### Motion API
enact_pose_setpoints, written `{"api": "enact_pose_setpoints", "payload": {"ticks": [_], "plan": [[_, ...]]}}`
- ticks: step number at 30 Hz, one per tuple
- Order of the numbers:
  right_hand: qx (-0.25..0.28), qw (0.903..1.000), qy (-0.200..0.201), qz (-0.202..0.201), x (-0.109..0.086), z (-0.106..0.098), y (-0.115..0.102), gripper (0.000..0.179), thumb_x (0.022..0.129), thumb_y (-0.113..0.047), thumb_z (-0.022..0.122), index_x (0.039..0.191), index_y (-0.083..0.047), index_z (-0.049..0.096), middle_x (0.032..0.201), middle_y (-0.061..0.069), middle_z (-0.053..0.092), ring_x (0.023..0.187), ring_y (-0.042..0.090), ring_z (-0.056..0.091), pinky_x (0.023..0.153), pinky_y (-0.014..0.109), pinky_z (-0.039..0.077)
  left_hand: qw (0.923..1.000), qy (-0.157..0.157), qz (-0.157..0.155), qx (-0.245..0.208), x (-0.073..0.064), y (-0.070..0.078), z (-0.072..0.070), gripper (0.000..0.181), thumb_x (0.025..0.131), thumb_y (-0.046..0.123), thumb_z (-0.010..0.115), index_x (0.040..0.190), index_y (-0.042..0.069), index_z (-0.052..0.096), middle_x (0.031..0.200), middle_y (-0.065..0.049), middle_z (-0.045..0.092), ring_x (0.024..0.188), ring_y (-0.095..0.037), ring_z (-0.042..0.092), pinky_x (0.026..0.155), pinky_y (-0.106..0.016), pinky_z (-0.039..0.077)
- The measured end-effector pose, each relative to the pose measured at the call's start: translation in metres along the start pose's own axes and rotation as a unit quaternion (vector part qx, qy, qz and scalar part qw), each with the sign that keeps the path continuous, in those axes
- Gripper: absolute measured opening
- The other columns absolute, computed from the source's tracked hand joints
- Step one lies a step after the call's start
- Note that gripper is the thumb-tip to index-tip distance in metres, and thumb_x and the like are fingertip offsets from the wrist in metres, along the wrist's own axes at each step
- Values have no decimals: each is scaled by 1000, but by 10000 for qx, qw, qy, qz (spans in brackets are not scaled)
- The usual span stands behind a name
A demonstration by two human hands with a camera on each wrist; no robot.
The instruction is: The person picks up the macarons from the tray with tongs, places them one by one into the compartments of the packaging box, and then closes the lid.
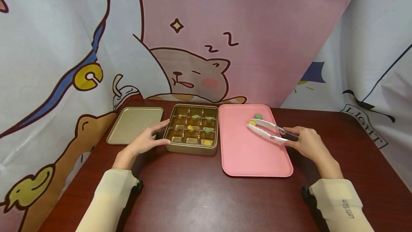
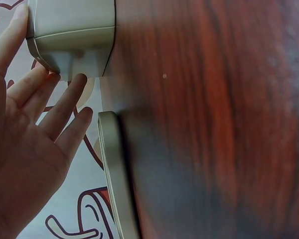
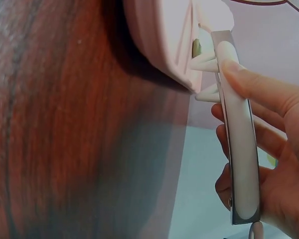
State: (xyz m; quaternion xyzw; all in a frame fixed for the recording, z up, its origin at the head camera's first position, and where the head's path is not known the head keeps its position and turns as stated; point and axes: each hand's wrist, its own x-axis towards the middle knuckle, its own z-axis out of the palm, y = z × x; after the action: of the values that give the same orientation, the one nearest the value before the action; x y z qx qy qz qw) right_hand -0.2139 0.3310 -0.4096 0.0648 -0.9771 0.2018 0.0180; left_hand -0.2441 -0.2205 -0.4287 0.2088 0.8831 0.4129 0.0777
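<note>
On the dark red-brown wooden table [image 1: 199,196], a pink rectangular tray with rounded corners [image 1: 254,158] is set to the right of a gold rectangular metal tin [image 1: 192,149], whose inside is divided into compartments in three rows of three. Over the tray, silver-edged tongs with white tips [image 3: 241,144] are gripped by the right hand [image 1: 309,144], the thumb being pressed on one side of the handle and the fingers curled on the other. The arms of the tongs are spread slightly, and a small yellow piece [image 1: 252,122], lying near the tray's far part, is flanked by the white tips; whether it is squeezed cannot be told. Just behind it, a small round green piece [image 1: 258,116] is seen on the tray. The tin's left side is touched by the left hand [image 1: 145,141], its thumb and forefinger held apart and nothing clasped. Within the tin, green morsels are seen in the back middle [image 1: 196,116], back right [image 1: 209,118] and middle right [image 1: 208,130] compartments, and yellow morsels in the central [image 1: 190,127] and front right [image 1: 207,143] ones. Left of the tin, a flat gold lid [image 1: 135,122] is laid on the table, before a pink and white cartoon-printed cloth [image 1: 273,46].
</note>
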Motion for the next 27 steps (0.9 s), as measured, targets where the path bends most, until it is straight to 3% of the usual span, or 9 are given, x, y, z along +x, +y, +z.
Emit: {"api": "enact_pose_setpoints", "payload": {"ticks": [17, 27], "plan": [[-9, 9975, 464, -532, -14, -5, -12, 54, 76, -19, 85, 124, 0, 69, 114, 30, 69, 101, 45, 65, 81, 61, 51, 10000, -13, -60, 6, -1, 2, 0, 80, 88, 27, 77, 155, 11, 36, 164, -11, 30, 141, -41, 44, 112, -67, 34], [75, 9968, 485, -628, -16, -6, -21, 53, 77, -19, 85, 124, -1, 69, 114, 28, 70, 101, 44, 65, 82, 60, 52, 10000, -26, -42, 64, -1, 1, -1, 80, 88, 27, 76, 156, 11, 35, 164, -11, 29, 141, -41, 43, 111, -67, 34]]}}
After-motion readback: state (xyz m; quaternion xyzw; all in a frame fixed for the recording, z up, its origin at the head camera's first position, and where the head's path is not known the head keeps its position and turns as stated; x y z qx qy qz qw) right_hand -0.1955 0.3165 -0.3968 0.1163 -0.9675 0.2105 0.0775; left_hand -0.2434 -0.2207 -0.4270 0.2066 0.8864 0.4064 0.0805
